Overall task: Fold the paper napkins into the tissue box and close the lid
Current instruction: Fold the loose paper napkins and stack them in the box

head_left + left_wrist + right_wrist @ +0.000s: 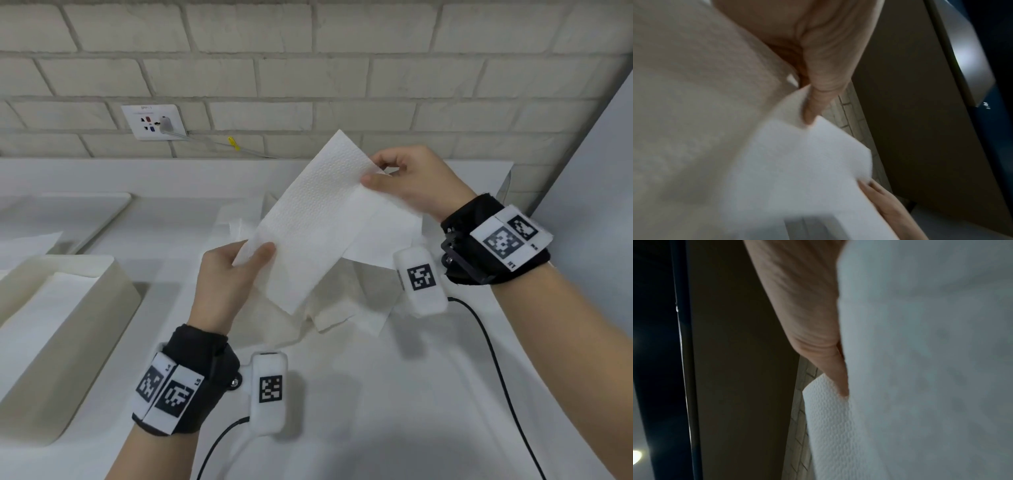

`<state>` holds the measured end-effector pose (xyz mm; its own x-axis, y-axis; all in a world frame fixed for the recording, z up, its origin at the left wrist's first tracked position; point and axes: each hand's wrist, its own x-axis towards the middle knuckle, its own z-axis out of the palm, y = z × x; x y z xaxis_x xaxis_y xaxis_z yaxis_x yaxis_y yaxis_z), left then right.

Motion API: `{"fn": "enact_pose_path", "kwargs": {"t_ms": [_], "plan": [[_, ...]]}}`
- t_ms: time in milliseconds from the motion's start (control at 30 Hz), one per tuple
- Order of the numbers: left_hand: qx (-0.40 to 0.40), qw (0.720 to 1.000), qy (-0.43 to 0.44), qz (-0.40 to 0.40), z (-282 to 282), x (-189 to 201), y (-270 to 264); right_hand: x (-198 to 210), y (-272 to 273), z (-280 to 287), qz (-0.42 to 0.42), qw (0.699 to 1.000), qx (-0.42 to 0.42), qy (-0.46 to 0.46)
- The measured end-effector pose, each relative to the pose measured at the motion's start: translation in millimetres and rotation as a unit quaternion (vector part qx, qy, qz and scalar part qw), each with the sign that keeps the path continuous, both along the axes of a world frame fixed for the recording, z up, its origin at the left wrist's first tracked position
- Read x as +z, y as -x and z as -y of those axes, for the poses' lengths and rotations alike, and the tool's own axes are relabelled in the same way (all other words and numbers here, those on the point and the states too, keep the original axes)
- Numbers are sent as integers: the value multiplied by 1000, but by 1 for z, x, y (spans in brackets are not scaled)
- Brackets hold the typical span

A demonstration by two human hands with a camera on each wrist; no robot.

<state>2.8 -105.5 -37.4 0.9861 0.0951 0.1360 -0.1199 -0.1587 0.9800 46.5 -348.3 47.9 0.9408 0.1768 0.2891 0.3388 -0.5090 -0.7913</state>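
A white embossed paper napkin (pixel 318 219) is stretched in the air between both hands, tilted from lower left to upper right, partly folded over itself. My left hand (pixel 239 263) pinches its lower left edge between thumb and fingers. My right hand (pixel 394 174) pinches the upper right edge. In the left wrist view the napkin (pixel 797 162) fills the middle, with the thumb (pixel 818 91) on it. The right wrist view shows the napkin (pixel 920 369) beside a finger (pixel 828 353). The open cream tissue box (pixel 113 274) stands at the left with napkins inside.
Several loose napkins (pixel 342 308) lie in a pile on the white counter (pixel 376 394) under the hands. A flat white lid or tray (pixel 85 212) lies at the back left. A brick wall with a socket (pixel 154 121) stands behind. Black cables (pixel 496 359) trail from the wrists.
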Motion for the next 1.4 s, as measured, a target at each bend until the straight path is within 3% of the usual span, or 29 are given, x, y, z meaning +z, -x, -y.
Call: {"fn": "enact_pose_path", "kwargs": {"t_ms": [133,300,433,633,900,1033,1200,1333,1400], "plan": [[-62,997,37,-17,-9,-1,4,9,4,6,-10,999,33,-14],[-74,994,-75,-30,-24,0,-8,18,14,1,-28,994,94,49],[-139,987,-78,23,-25,15,-3,26,19,-8,-43,987,99,122],[-144,984,-40,101,7,24,6,25,13,-34,-46,979,107,169],[28,993,83,75,3,-5,-5,11,6,-36,-36,994,76,76],[118,986,64,103,-15,-15,-13,6,8,-31,-43,996,73,-16],[115,991,7,72,-14,-16,-15,-5,17,-41,10,983,87,-161],[57,996,40,52,-6,-8,-9,-14,25,-52,12,965,106,-240],[-4,994,105,32,0,1,-2,-17,28,-56,-11,956,120,-267]]}}
